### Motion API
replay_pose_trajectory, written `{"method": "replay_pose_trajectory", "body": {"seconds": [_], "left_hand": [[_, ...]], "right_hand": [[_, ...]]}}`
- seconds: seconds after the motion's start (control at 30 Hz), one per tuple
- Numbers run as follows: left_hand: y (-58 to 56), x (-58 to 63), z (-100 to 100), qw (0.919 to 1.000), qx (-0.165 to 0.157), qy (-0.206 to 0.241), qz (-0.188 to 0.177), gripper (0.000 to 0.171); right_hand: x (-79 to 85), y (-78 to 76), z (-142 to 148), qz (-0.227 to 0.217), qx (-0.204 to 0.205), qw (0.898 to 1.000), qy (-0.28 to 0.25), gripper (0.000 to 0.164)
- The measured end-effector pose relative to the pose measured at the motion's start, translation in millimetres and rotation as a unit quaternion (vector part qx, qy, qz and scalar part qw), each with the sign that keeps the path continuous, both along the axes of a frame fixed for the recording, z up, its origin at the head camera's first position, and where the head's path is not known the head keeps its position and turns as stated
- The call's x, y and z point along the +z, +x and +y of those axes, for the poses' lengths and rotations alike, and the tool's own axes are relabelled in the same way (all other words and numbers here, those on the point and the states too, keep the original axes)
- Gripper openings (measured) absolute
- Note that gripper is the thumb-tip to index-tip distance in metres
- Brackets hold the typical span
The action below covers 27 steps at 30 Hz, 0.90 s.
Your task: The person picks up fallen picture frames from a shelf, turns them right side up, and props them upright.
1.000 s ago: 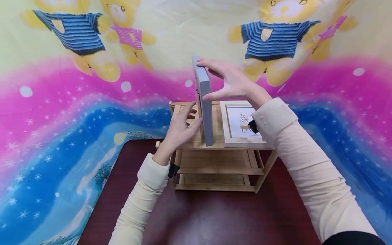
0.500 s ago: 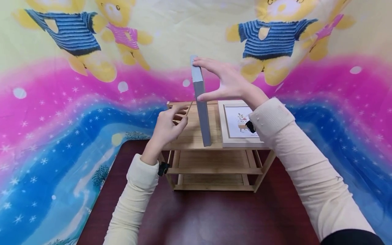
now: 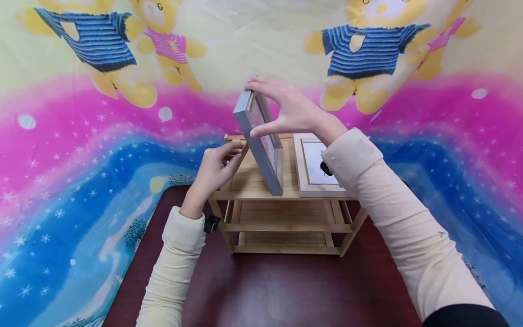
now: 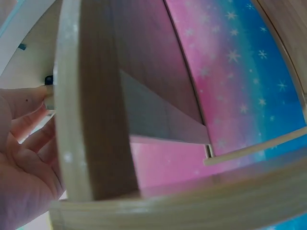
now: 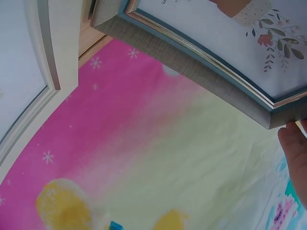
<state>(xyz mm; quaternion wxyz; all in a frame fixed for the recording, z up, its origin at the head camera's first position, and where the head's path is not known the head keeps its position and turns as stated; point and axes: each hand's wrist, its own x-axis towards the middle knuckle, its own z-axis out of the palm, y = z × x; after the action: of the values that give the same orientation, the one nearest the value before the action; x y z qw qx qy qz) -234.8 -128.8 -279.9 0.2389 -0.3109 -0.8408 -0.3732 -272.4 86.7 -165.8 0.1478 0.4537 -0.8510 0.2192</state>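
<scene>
A grey picture frame [image 3: 261,159] rests on a lower corner atop the wooden rack [image 3: 282,194], leaning left. Its picture faces right; the right wrist view shows a plant print inside the frame [image 5: 192,67]. My right hand [image 3: 288,106] grips its upper part, fingers over the top and thumb on the near edge. Behind it, my left hand [image 3: 214,168] pinches the end of a thin support leg [image 3: 244,149] swung out from the back. In the left wrist view the fingertips hold the leg [image 4: 49,99], partly hidden by a rack bar.
A white picture frame [image 3: 323,190] lies face up on the rack's top, right of the grey one and partly under my right wrist. The rack has lower shelves [image 3: 286,211] and stands on a dark red table [image 3: 278,290]. A bear-print cloth [image 3: 245,45] hangs behind.
The grey frame has tilted left, so its picture side now shows. My left hand has drawn away to the left, pulling the support leg out. My right hand has kept its grip and shifted left.
</scene>
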Motion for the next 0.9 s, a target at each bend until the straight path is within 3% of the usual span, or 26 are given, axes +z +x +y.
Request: {"method": "replay_pose_trajectory", "body": {"seconds": [0.2,0.4,0.5,0.63,0.7,0.8,0.9], "left_hand": [[-3.7,-9.8,-2.9,0.9997,0.016,0.004,0.017,0.020],[-3.8,-16.0,-0.3,0.9963,0.047,0.017,0.070,0.024],[-1.7,-18.0,2.4,0.9912,0.071,0.017,0.111,0.022],[0.5,-23.2,5.7,0.9767,0.103,-0.001,0.189,0.018],[2.2,-26.3,7.2,0.9708,0.117,-0.008,0.209,0.016],[7.0,-29.1,9.5,0.9732,0.131,-0.006,0.189,0.018],[15.3,-28.8,13.4,0.9811,0.145,-0.015,0.128,0.052]], "right_hand": [[-2.4,-2.9,-6.8,-0.003,0.007,1.000,0.015,0.086],[-3.6,-6.5,-11.0,0.000,0.006,1.000,0.022,0.087],[-3.6,-7.1,-11.5,0.005,0.007,1.000,0.022,0.087],[-4.1,-7.2,-12.0,0.007,0.009,1.000,0.022,0.087],[-4.5,-7.4,-12.0,0.008,0.009,1.000,0.021,0.086],[-5.3,-8.0,-12.2,0.013,0.008,1.000,0.021,0.086],[-5.7,-8.2,-12.3,0.017,0.006,1.000,0.020,0.086]]}}
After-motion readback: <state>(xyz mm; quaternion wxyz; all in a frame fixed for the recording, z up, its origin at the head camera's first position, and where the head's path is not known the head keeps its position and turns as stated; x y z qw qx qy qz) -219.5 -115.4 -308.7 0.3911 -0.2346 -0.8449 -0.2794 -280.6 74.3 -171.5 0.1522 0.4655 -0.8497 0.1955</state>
